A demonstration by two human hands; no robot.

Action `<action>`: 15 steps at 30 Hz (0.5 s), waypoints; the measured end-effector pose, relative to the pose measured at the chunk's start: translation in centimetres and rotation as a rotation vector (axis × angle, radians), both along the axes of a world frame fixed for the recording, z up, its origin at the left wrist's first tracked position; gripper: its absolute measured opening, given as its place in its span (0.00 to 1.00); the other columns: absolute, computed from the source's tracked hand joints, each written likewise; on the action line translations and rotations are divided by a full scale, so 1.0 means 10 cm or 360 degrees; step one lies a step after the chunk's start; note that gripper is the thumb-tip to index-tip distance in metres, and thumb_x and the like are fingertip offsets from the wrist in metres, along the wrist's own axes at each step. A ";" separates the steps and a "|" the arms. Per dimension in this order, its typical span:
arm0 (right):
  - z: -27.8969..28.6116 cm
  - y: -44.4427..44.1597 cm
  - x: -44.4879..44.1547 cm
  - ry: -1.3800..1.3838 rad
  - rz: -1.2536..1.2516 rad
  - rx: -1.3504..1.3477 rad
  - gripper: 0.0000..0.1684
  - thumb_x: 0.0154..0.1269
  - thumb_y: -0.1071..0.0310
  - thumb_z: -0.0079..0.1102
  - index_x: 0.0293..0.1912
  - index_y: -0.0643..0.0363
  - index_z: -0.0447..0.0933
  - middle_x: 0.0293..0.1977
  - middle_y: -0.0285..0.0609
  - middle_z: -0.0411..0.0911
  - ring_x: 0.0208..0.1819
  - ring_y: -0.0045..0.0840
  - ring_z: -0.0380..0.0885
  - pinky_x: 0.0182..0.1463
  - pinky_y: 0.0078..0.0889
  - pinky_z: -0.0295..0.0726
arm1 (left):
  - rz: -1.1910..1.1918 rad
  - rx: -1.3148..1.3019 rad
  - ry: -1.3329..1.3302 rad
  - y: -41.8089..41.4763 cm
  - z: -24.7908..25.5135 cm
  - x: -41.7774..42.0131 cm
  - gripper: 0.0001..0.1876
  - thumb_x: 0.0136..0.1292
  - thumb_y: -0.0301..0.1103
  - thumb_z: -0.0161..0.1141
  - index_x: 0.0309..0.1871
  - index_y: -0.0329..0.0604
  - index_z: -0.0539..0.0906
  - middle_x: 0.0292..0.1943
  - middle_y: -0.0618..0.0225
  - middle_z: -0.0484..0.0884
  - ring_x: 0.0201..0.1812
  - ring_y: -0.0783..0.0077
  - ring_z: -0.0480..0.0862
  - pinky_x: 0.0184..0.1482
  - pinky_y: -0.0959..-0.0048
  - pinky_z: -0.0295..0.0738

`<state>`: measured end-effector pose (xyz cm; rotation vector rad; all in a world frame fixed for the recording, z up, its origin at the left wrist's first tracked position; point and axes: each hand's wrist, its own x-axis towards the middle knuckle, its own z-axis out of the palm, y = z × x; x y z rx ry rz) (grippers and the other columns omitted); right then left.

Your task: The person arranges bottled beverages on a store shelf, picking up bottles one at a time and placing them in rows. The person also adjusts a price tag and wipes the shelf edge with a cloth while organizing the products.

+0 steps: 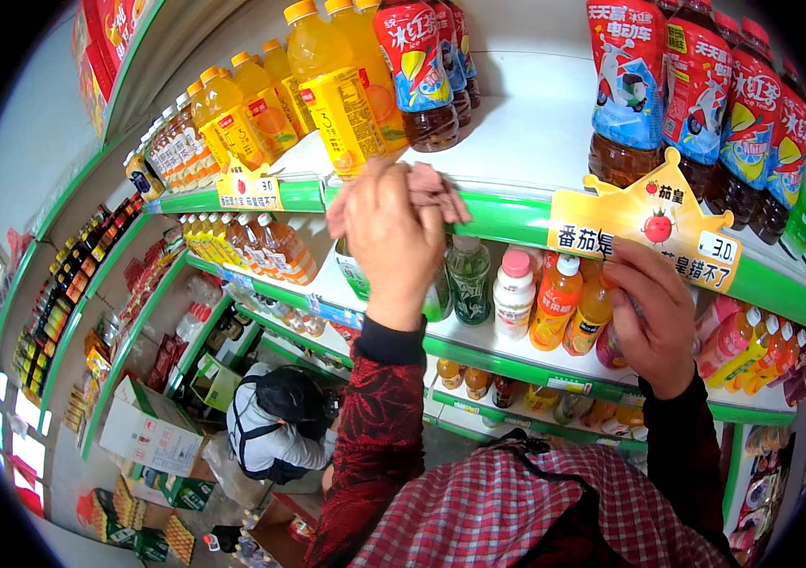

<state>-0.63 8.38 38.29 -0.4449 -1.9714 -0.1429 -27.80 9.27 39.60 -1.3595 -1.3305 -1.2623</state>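
Note:
My left hand [392, 245] is closed on a crumpled pink cloth [438, 193], which lies against the green front edge of the upper shelf [502, 215]. Just behind the cloth stand orange juice bottles [342, 113] and red-labelled iced tea bottles [417, 71]. To the right, the fingertips of my right hand [655, 316] touch the lower edge of a yellow crown-shaped price sign [658, 220] on the same shelf front. Whether they pinch the sign cannot be seen. More iced tea bottles [626, 92] stand above that sign.
A lower shelf [474, 348] holds mixed drink bottles beneath my hands. Another small price sign [250, 186] hangs further left. Down at the left, a person [278, 422] crouches near a white carton [151, 429] and more boxes. Shelves of dark bottles [76, 273] line the left side.

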 end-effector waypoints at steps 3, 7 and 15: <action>0.01 0.00 -0.01 -0.0024 -0.0005 0.0029 0.14 0.49 0.82 0.58 0.39 0.66 0.78 0.46 0.49 0.77 0.44 0.37 0.78 0.47 0.35 0.77 | 0.0116 -0.0038 -0.0060 -0.01 0.03 -0.09 0.15 0.50 0.28 0.54 0.43 0.38 0.77 0.43 0.54 0.79 0.46 0.53 0.78 0.50 0.60 0.69; 0.02 -0.01 -0.04 -0.0017 -0.0001 0.0001 0.14 0.48 0.82 0.59 0.38 0.66 0.77 0.46 0.48 0.77 0.44 0.37 0.78 0.47 0.34 0.77 | 0.0009 -0.0231 -0.0220 -0.07 0.11 0.14 0.13 0.48 0.28 0.55 0.40 0.39 0.77 0.36 0.56 0.79 0.41 0.53 0.79 0.46 0.58 0.70; 0.06 -0.16 -0.22 -0.0004 0.0136 -0.0074 0.27 0.47 0.78 0.64 0.51 0.64 0.72 0.53 0.53 0.71 0.52 0.42 0.75 0.52 0.35 0.76 | -0.1847 -0.0824 -0.0731 -0.49 0.07 0.53 0.20 0.48 0.21 0.57 0.49 0.35 0.78 0.48 0.65 0.79 0.51 0.73 0.77 0.56 0.73 0.69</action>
